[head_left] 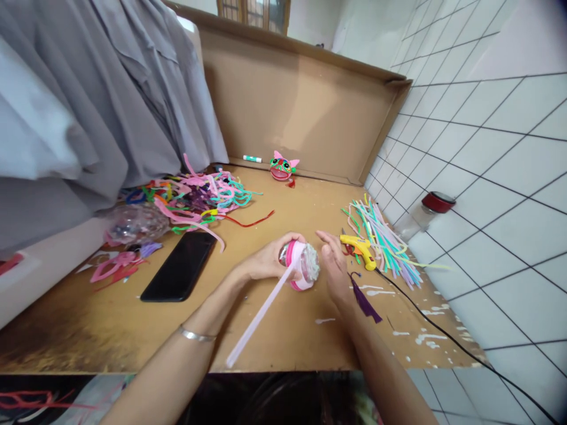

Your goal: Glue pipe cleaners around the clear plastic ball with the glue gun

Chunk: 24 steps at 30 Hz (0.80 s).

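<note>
so left hand (271,260) is gripping a pink-banded round piece (309,264), pale pink strip (260,319) sticking off it; right hand (336,271) is just loose and flat, near the yellow glue gun (359,244)

Brown desk (301,336) under hands (268,258), dark stains (57,321) far left of them, white marks (429,339) to right. Cardboard panel (287,97) upright beyond hands; wooden-framed window (256,13) past it. Grey cloth (110,88) hanging left. White-tiled wall (481,141), dark joints, right.

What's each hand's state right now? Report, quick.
Left hand: closed around the pink-wrapped piece.
Right hand: open beside it, nothing seen in its grip.
</note>
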{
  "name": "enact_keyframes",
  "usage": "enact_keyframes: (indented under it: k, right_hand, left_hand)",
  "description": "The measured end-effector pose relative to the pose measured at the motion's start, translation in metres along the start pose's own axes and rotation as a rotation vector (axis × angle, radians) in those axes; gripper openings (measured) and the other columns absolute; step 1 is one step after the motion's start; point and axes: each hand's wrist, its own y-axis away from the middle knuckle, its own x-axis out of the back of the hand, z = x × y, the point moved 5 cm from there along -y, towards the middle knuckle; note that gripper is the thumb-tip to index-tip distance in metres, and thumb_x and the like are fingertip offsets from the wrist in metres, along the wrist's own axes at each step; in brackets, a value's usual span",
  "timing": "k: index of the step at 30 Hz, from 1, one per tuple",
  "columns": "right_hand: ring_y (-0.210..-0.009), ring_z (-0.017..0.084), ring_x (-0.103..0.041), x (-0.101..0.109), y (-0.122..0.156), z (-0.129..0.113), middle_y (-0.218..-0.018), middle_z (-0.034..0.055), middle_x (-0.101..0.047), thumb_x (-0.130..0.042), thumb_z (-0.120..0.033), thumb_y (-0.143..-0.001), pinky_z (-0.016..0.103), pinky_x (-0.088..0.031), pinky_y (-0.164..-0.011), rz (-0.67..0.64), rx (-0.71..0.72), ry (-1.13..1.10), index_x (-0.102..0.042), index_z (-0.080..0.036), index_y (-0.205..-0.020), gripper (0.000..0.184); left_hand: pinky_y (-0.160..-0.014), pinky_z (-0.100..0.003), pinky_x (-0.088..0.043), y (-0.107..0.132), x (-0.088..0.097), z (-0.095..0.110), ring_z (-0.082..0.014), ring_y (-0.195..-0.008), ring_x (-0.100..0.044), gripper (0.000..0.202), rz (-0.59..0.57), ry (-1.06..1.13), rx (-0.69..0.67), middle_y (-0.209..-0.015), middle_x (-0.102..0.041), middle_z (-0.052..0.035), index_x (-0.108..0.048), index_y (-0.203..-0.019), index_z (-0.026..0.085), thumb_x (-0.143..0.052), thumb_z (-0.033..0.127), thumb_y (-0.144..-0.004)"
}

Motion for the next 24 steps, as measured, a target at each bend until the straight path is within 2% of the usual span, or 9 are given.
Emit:
enact_keyframes:
  k: [2,4,6,10,15,19,24]
  right_hand:
    - [-0.118,0.025,-0.055,-0.002,-0.002,0.009,-0.116,0.0115,-0.061,-0.036,-0.060,-0.095,0.042,-0.044,-0.102,-0.012,-0.082,-0.012,-0.070,-0.019,-0.104,0.054]
    - [-0.116,0.024,-0.055,-0.005,-0.003,0.013,-0.111,0.0105,-0.063,-0.035,-0.062,-0.094,0.040,-0.043,-0.103,-0.060,-0.119,-0.044,-0.073,-0.020,-0.095,0.056]
    - [-0.113,0.023,-0.056,-0.008,-0.003,0.013,-0.110,0.0098,-0.064,-0.036,-0.063,-0.094,0.040,-0.044,-0.102,-0.079,-0.135,-0.086,-0.072,-0.022,-0.097,0.055]
    - [-0.114,0.023,-0.056,-0.007,-0.001,0.011,-0.116,0.0094,-0.063,-0.038,-0.062,-0.094,0.041,-0.044,-0.103,-0.034,-0.140,-0.110,-0.069,-0.023,-0.110,0.052]
    - [-0.114,0.023,-0.057,-0.011,-0.002,0.009,-0.112,0.0101,-0.063,-0.037,-0.064,-0.094,0.040,-0.044,-0.103,-0.106,-0.104,-0.128,-0.073,-0.022,-0.098,0.055]
    - [-0.116,0.022,-0.056,-0.010,-0.002,0.008,-0.112,0.0096,-0.063,-0.037,-0.064,-0.094,0.038,-0.043,-0.104,-0.090,-0.088,-0.130,-0.072,-0.022,-0.101,0.056]
    - [-0.116,0.023,-0.057,-0.012,-0.001,0.011,-0.114,0.0106,-0.061,-0.038,-0.068,-0.092,0.038,-0.044,-0.103,-0.112,-0.120,-0.130,-0.073,-0.022,-0.102,0.059]
  left_hand:
    - [-0.072,-0.023,-0.045,0.000,0.000,0.001,-0.0134,-0.081,-0.051,0.067,-0.016,0.023,-0.002,-0.097,-0.054,0.0011,-0.049,-0.112,0.020,-0.082,0.029,-0.054]
    - [-0.072,-0.023,-0.045,0.001,-0.001,0.000,-0.0130,-0.080,-0.050,0.067,-0.025,0.031,0.007,-0.096,-0.054,0.0013,-0.048,-0.112,0.019,-0.082,0.030,-0.055]
    - [-0.074,-0.024,-0.045,0.002,0.000,0.001,-0.0136,-0.081,-0.051,0.066,-0.020,0.034,0.003,-0.098,-0.054,0.0006,-0.048,-0.112,0.019,-0.081,0.029,-0.056]
    - [-0.081,-0.027,-0.046,0.003,0.001,0.000,-0.0166,-0.089,-0.053,0.069,-0.022,-0.005,-0.025,-0.102,-0.054,-0.0007,-0.049,-0.114,0.020,-0.082,0.028,-0.055]
    - [-0.075,-0.025,-0.045,0.002,-0.001,-0.004,-0.0151,-0.084,-0.051,0.067,-0.059,0.001,-0.022,-0.102,-0.053,-0.0004,-0.048,-0.113,0.021,-0.082,0.030,-0.056]
    - [-0.078,-0.025,-0.044,0.002,-0.002,-0.002,-0.0152,-0.086,-0.051,0.067,-0.055,0.018,-0.034,-0.102,-0.053,-0.0005,-0.048,-0.112,0.020,-0.082,0.028,-0.055]
    - [-0.072,-0.023,-0.044,0.001,-0.002,-0.003,-0.0132,-0.081,-0.050,0.064,-0.047,0.037,-0.002,-0.098,-0.053,0.0004,-0.048,-0.111,0.020,-0.081,0.028,-0.056]
